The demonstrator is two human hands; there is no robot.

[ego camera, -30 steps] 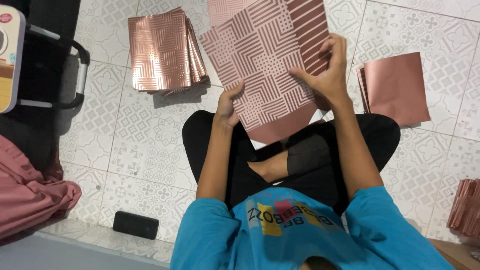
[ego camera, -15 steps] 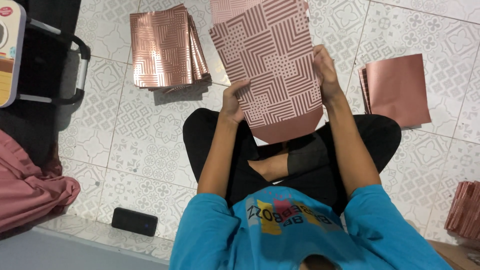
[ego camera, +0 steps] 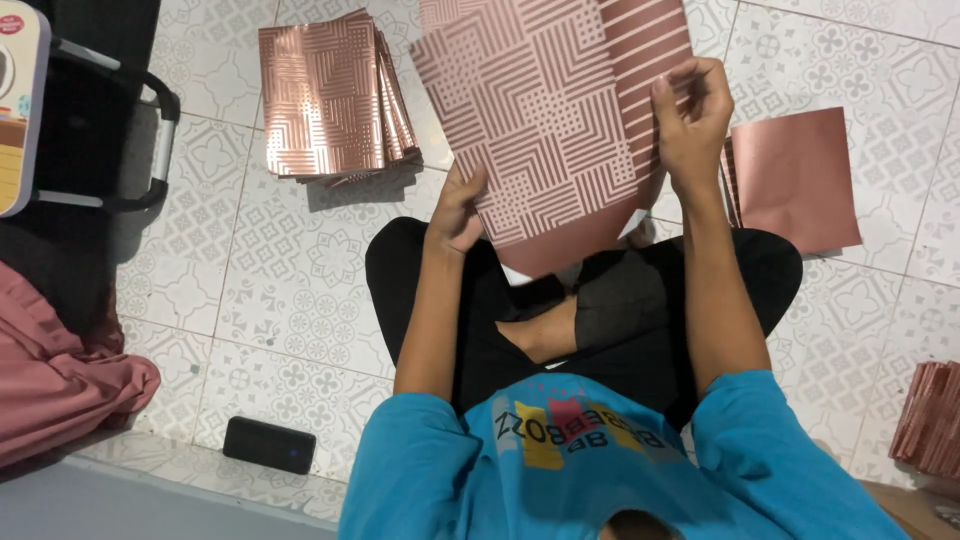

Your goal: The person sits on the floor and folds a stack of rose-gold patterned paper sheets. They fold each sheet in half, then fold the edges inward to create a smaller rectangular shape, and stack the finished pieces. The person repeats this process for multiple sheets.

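I sit cross-legged on a tiled floor, holding up a rose-gold paper sheet (ego camera: 550,120) printed with line and dot patterns. My left hand (ego camera: 458,212) grips its lower left edge. My right hand (ego camera: 690,112) pinches its right side, near a folded striped flap. The sheet's plain pink underside shows along the bottom edge, above my lap.
A stack of similar patterned sheets (ego camera: 330,95) lies on the floor at the upper left. Plain pink sheets (ego camera: 795,175) lie to the right, and more folded pieces (ego camera: 930,420) at the lower right. A black phone (ego camera: 268,445), pink cloth (ego camera: 60,380) and a black chair frame (ego camera: 110,130) are on the left.
The sheet has turned and risen, from tilted to more upright. My right hand has moved up along its right edge; my left hand stays at the lower left.
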